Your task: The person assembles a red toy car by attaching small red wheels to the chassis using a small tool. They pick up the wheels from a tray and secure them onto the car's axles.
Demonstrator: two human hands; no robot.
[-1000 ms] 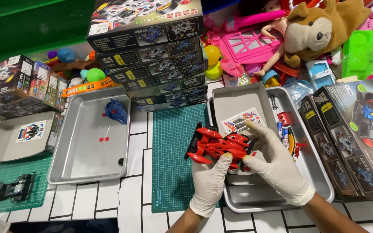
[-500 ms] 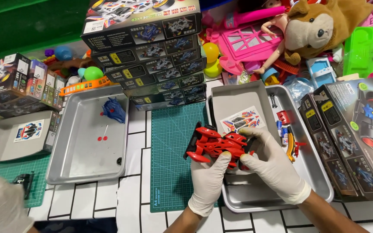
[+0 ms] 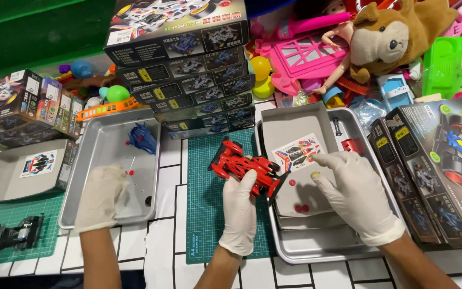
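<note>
My left hand (image 3: 239, 211), in a white glove, grips a red toy racing-car body (image 3: 244, 166) over the green cutting mat (image 3: 209, 214). To its right my gloved right hand (image 3: 356, 195) hovers with fingers spread over the right metal tray (image 3: 316, 249), holding nothing. Under that hand lies a grey box insert (image 3: 306, 200) with a sticker sheet (image 3: 297, 152) and small red parts (image 3: 300, 207) on it.
Another person's gloved hand (image 3: 100, 195) reaches into the left metal tray (image 3: 81, 206), which holds a blue car body (image 3: 143, 139). A stack of toy-car boxes (image 3: 188, 69) stands behind the mat. More boxes (image 3: 445, 171) sit at right, a black chassis (image 3: 14, 235) at lower left, mixed toys (image 3: 391, 37) behind.
My right hand has let go of the red car body and moved right over the tray. My left hand now holds the body alone. Another person's gloved hand has reached into the left tray.
</note>
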